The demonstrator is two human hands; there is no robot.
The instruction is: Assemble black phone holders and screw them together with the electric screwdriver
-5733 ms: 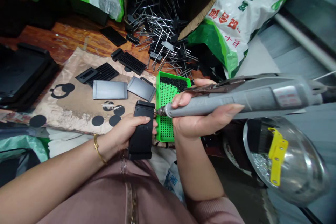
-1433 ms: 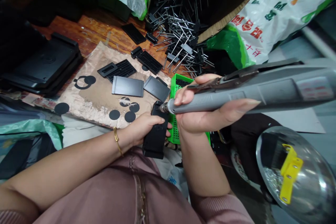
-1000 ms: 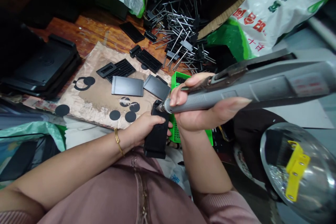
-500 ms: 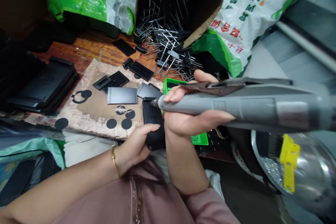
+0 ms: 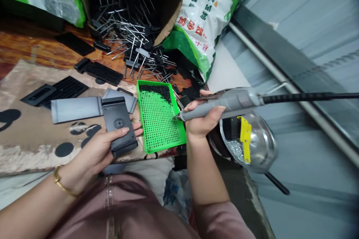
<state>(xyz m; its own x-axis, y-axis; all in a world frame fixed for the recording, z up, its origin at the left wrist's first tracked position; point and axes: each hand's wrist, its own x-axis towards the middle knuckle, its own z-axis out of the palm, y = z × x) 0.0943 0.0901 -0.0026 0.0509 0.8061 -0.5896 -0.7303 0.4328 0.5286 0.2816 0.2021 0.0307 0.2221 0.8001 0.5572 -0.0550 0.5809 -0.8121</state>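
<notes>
My left hand point(image 5: 105, 143) grips a black plastic holder point(image 5: 119, 121), its thumb on the flat face near a round moulded mark. In my right hand point(image 5: 203, 119) is a grey electric screwdriver point(image 5: 221, 104), its cable running off to the right. The driver's tip is over the right side of a green perforated tray point(image 5: 157, 130). Small black screws point(image 5: 157, 90) are heaped at the tray's far end and along its right side. Flat grey plates point(image 5: 77, 109) lie beside the holder on the left.
Black ribbed parts point(image 5: 103, 73) lie on the cardboard point(image 5: 28, 82). Behind, a carton point(image 5: 174, 16) spills metal rods with black ends point(image 5: 134, 30). A printed sack point(image 5: 202, 11) leans beside it. Lower right stands a metal pan point(image 5: 260, 138) holding a yellow piece point(image 5: 245, 138).
The screwdriver tip has left the holder's top end and is now over the green tray. My left hand has turned the holder to show its face. The view has swung right.
</notes>
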